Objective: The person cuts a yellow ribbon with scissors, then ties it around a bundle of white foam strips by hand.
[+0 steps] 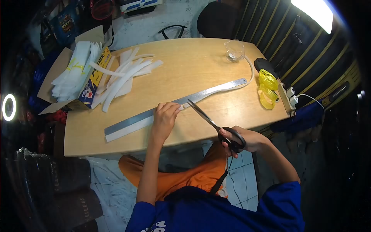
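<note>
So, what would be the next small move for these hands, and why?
Probably bring the scissors in the right hand onto the white strip close to the left hand, minding its fingers. The blades point that way, and the left hand rests along the metal ruler and strip, seemingly steadying them.

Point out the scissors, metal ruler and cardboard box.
Scissors [218,127]: head view, around the pivot, where blades meet black handles.
Metal ruler [205,94]: head view, on its flat face, towards the picture's right.
Cardboard box [88,91]: head view, on its printed side wall.
</note>
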The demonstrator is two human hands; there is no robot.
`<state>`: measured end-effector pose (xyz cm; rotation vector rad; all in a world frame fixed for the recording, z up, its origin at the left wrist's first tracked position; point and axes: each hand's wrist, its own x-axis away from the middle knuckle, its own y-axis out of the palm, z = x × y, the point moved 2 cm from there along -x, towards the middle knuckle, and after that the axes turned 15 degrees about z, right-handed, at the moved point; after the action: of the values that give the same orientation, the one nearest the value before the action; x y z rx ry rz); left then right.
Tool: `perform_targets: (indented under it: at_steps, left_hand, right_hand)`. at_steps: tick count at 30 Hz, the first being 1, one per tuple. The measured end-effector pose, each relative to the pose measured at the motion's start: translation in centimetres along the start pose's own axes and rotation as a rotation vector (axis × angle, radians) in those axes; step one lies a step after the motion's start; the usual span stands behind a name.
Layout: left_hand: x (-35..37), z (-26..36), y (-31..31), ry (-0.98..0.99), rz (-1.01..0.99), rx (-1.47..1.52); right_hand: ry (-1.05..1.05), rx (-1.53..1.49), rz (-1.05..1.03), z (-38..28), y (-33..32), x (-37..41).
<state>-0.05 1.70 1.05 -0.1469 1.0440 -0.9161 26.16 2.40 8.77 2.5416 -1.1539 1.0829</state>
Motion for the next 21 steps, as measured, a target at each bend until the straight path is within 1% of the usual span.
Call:
perform_targets:
  at_steps: [2, 3, 5, 6, 8, 9, 11, 13, 15, 16, 17, 19, 21]
  left_hand:
    - [0.1, -0.2, 0.1, -0.013, 0.013, 0.027]
    - [0.0, -0.1, -0.6, -0.002, 0.008, 0.014]
    - [0.0, 0.1, -0.3, 0.004, 0.037, 0.011]
    - [0.1, 0.2, -0.2, 0.004, 0.041, 0.014]
    - [0.2, 0.2, -0.3, 0.008, 0.032, 0.006]
    - [0.2, 0.5, -0.4, 0.011, 0.037, 0.007]
    - [0.3, 0.9, -0.6, 0.014, 0.026, -0.059]
    - [0.3, 0.9, -0.6, 0.018, 0.027, -0.073]
    - [0.4, 1.1, -0.6, 0.019, 0.025, -0.091]
    - [0.4, 1.2, -0.7, 0.013, 0.026, -0.095]
    - [0.4, 1.3, -0.7, 0.007, 0.028, -0.098]
    - [0.4, 1.2, -0.7, 0.013, 0.031, -0.103]
    - [0.5, 1.1, -0.6, 0.017, 0.037, -0.109]
  right_hand:
    - [-0.081, 0.031, 0.062, -0.1, -0.1, 0.2]
    - [-0.093, 0.021, 0.055, 0.2, 0.3, 0.4]
    - [-0.24, 0.208, 0.263, 0.2, -0.7, 0.6]
    - [-0.241, 0.211, 0.266, 0.1, -0.9, 0.9]
    - [-0.284, 0.593, 0.573, -0.4, -1.8, 1.5]
    - [-0.287, 0.594, 0.577, 0.0, -2.2, 1.5]
    - [-0.291, 0.625, 0.751, 1.1, -3.3, 1.3]
    - [-0.302, 0.632, 0.781, 1.7, -4.1, 1.5]
    - [-0.254, 0.653, 0.877, 2.6, -5.2, 1.6]
    - [-0.249, 0.694, 0.958, 2.7, -5.6, 1.8]
    - [-0.251, 0.693, 0.959, 3.2, -6.0, 1.7]
    - [-0.268, 0.772, 1.106, 4.2, -7.2, 1.3]
    - [-0.261, 0.759, 1.126, 4.7, -7.9, 1.3]
